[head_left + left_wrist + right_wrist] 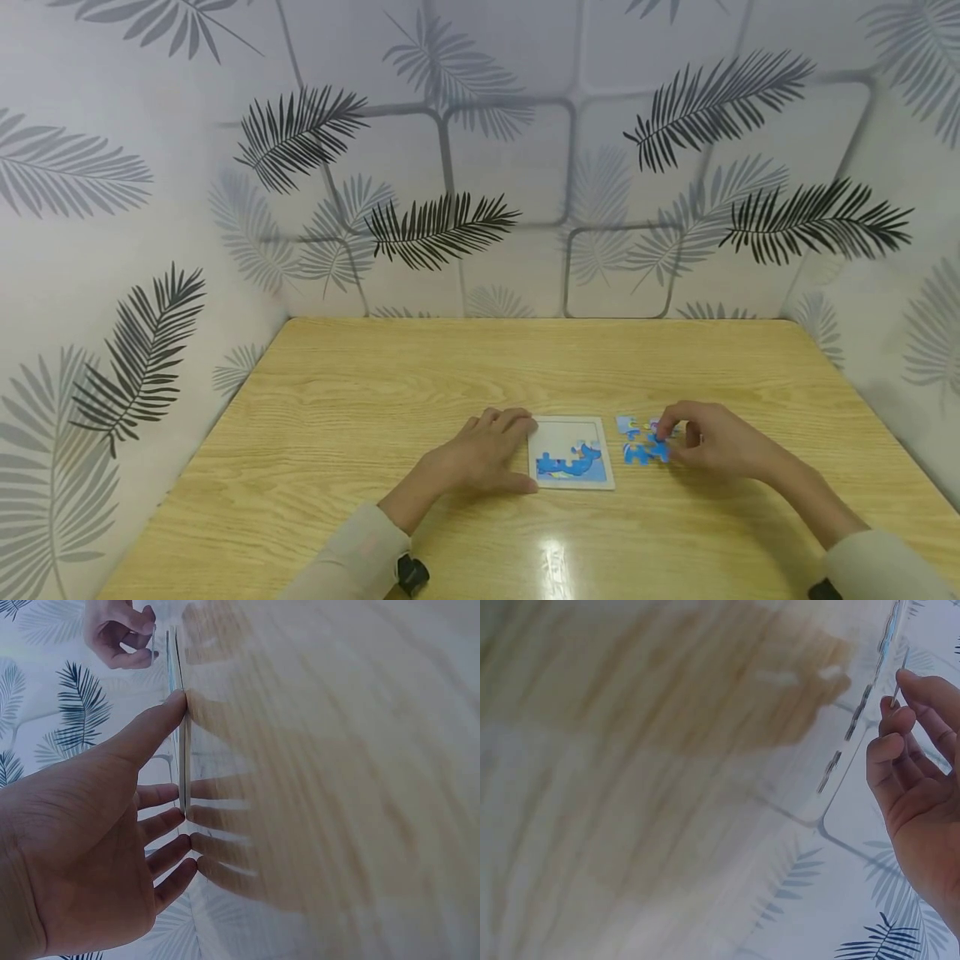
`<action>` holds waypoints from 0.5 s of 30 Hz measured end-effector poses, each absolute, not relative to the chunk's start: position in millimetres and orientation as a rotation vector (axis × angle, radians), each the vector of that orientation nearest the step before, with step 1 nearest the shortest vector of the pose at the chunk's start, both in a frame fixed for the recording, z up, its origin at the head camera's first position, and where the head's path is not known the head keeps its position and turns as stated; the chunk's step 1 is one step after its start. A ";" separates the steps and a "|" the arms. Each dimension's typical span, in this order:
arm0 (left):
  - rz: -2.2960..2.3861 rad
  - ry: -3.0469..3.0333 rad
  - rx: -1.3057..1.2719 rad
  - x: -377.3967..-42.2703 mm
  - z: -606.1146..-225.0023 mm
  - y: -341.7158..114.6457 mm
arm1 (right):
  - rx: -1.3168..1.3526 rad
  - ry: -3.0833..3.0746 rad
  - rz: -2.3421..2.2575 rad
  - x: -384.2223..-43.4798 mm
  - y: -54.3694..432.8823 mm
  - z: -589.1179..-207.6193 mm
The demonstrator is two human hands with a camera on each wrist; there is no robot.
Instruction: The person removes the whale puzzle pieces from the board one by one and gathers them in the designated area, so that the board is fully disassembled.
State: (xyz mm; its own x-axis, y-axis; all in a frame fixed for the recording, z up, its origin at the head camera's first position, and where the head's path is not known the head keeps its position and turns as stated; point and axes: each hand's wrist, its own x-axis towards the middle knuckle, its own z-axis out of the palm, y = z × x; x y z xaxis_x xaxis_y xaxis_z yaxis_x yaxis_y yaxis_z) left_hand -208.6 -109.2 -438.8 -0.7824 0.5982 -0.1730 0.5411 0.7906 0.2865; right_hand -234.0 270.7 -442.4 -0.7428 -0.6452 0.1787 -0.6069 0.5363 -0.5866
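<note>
A square white jigsaw tray [564,432] lies flat on the table. Joined blue puzzle pieces [576,470] fill its lower part, showing part of a blue figure. My left hand [486,454] rests at the tray's left side, thumb near the lower corner and fingertips near the upper one; in the left wrist view the spread fingers touch the tray edge [185,754]. To the right of the tray, my right hand [722,439] pinches a blue puzzle piece [658,447] between thumb and index finger. In the right wrist view this piece [900,681] appears thin, edge-on, raised off the table.
Loose puzzle pieces [627,426] lie between the tray and my right hand, some partly hidden by its fingers. The wooden table [450,367] meets a leaf-patterned wall [517,275] at the back. A dark band [412,575] is on the left wrist.
</note>
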 end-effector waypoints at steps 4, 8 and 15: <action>0.326 2.727 0.879 -208.4 -438.8 -109.3 | -1.110 2.696 -0.991 -232.4 275.5 -444.8; 0.327 2.725 0.875 -208.2 -438.8 -109.4 | -1.064 2.678 -0.970 -231.2 278.7 -445.9; 0.328 2.726 0.872 -208.3 -438.8 -109.5 | -1.012 2.657 -0.969 -231.1 281.4 -446.3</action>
State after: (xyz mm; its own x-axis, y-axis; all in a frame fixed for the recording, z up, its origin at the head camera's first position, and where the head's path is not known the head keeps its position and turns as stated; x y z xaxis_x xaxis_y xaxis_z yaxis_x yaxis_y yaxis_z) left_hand -208.3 -109.5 -438.8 -0.7863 0.5923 -0.1758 0.5336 0.7945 0.2899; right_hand -231.1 281.4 -446.3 -0.7644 -0.6377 0.0949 -0.5489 0.5666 -0.6146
